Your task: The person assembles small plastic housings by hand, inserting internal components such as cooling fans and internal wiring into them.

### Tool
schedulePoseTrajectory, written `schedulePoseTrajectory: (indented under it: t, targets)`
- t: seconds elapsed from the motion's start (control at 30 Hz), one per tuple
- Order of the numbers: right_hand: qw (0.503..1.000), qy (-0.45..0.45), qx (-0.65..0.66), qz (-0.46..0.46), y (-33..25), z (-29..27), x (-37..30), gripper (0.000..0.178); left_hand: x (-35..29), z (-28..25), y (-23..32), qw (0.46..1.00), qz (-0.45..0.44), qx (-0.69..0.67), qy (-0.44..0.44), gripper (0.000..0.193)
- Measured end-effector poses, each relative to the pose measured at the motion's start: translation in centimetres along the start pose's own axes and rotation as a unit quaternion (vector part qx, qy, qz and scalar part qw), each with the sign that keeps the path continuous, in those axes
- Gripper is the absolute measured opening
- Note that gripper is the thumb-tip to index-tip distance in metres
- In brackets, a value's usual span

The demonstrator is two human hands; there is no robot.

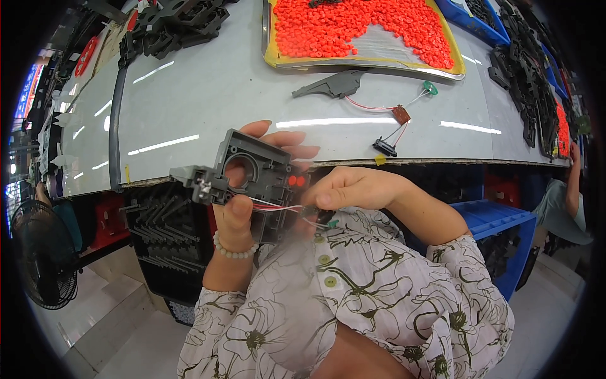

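My left hand [237, 215] is wrapped round a dark grey plastic housing [268, 174], held up in front of the table edge. A round opening sits in the housing, and two small red round pieces [296, 180] show on its right side. Red and white wires [278, 207] run across its lower part to my right hand [356, 188]. There the thumb and fingers are closed in a pinch on the wires, beside a small dark part. A small green part [332, 223] shows just below those fingers. The fingertips of my right hand are partly hidden.
On the white table [208, 107] lies a grey trigger-shaped part [331, 84] wired to a brown board [401, 114], a green disc [430, 88] and a black connector [385, 147]. A metal tray [366, 65] holds red pieces. Grey parts [183, 28], a blue crate [492, 218] and a fan [47, 256] stand around.
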State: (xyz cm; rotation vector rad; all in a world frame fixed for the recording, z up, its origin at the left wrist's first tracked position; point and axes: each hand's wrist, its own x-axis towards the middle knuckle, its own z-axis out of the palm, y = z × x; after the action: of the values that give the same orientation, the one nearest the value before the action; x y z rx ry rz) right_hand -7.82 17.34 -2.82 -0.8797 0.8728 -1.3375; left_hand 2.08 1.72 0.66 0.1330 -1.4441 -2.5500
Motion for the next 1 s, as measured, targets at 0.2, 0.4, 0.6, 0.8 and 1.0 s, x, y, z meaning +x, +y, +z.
schedulePoseTrajectory:
  t: [0.2,0.4,0.6,0.8,1.0]
  targets:
    - [0.954,-0.041,0.293,0.038,1.6,0.4,0.8,0.044,0.4,-0.2,0.2,0.996,-0.063,-0.048,-0.051,0.095]
    - [0.994,-0.034,0.094,0.052,0.7,1.1,1.5,0.033,0.4,-0.6,0.8,0.996,-0.062,-0.006,-0.061,0.098]
    - [0.981,0.168,-0.090,-0.019,-0.7,1.9,0.5,0.036,0.2,-1.1,0.8,0.998,-0.025,0.037,-0.034,0.097]
    - [0.879,0.299,-0.354,-0.114,-0.5,2.4,0.1,0.032,0.2,-1.1,0.8,0.999,-0.001,0.039,0.000,0.095]
    - [0.799,0.333,-0.468,-0.177,-1.3,2.6,0.2,0.028,0.2,-1.2,0.6,1.000,0.019,0.002,0.018,0.085]
